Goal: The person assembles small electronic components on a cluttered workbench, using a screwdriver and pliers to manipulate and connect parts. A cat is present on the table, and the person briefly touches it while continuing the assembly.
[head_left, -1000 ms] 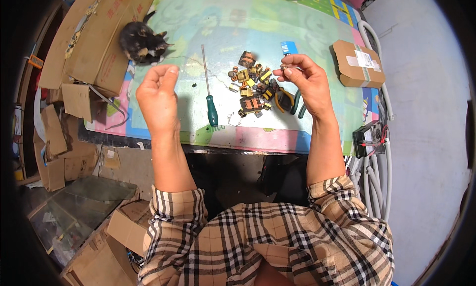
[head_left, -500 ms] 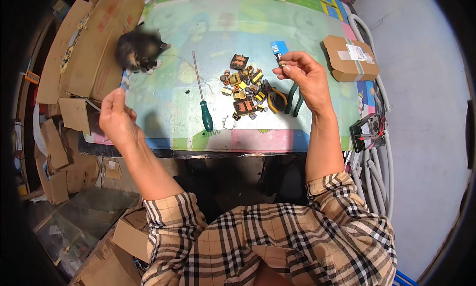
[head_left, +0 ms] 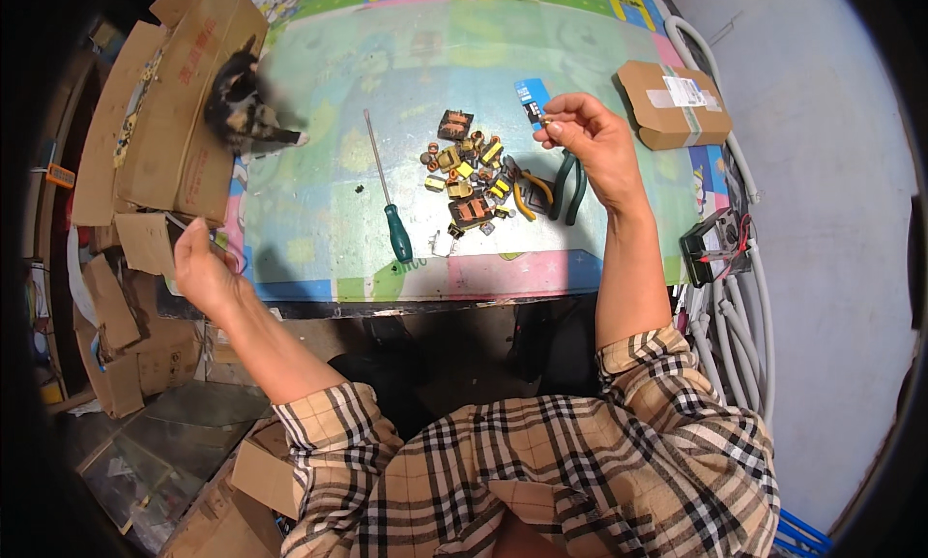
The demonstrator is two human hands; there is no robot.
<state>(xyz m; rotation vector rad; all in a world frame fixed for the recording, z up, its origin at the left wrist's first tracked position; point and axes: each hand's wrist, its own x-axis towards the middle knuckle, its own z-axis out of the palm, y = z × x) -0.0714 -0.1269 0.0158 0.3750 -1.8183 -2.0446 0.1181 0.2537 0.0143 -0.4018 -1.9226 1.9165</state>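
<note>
My right hand [head_left: 601, 154] is raised over the right part of the table, thumb and fingers pinched on a tiny part with a yellowish glint, too small to name. My left hand [head_left: 208, 273] is closed off the table's left front edge, near a cardboard flap; whatever its fingertips may hold is hidden. Between my hands lies a pile of small coils and transformers [head_left: 472, 210], yellow, black and copper. Left of the pile rests a screwdriver [head_left: 399, 234] with a green handle. Yellow-handled pliers [head_left: 527, 198] and green-handled pliers [head_left: 572, 195] lie below my right hand.
A calico cat [head_left: 242, 103] is at the left beside a tall cardboard box [head_left: 184, 113]. A blue card [head_left: 529, 96] lies behind my right hand. At the right are a flat carton [head_left: 672, 113], a black meter with red leads [head_left: 710, 249] and grey tubes [head_left: 739, 355].
My left hand has moved left and down, off the table edge. The cat has shifted left and lifted its head toward the box. My right hand keeps its pinch.
</note>
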